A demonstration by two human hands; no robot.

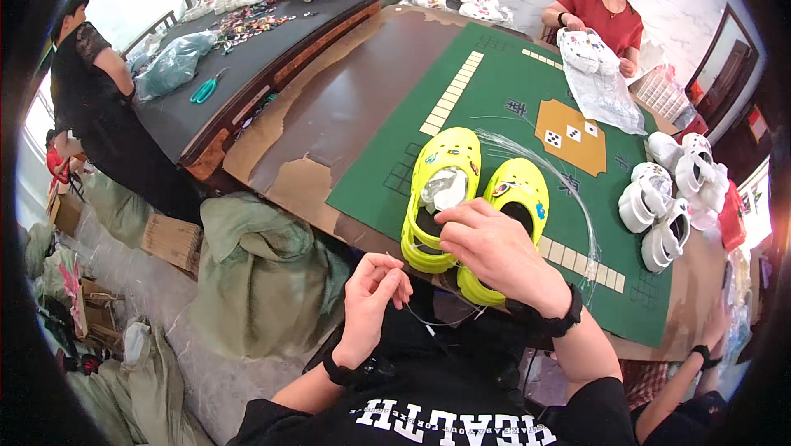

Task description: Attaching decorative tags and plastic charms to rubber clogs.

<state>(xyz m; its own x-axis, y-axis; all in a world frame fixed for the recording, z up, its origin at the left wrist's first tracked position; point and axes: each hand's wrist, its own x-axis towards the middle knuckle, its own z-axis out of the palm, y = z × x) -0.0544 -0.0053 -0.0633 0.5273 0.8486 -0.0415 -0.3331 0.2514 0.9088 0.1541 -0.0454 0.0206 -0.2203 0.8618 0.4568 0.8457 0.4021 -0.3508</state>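
Two bright yellow-green clogs with small charms stand side by side at the table's near edge: the left clog (449, 149) and the right clog (512, 176). Crumpled white paper (445, 191) fills the left one's opening. My right hand (494, 248) reaches over the right clog, fingers bent together by the left clog's inner side; whatever they grip is hidden. In front of the clogs, my left hand (375, 302) is closed in a pinch, seemingly on the end of a thin clear strand (445, 324) that loops beneath the heels.
A bundle of clear strands (585, 215) lies across the green mat (395, 149). White clogs (647, 199) stand at the right. Across the table a person (606, 9) handles white clogs in plastic. Scissors (206, 89) and charms lie on the dark table (272, 42) at left. Sacks (255, 281) stand below.
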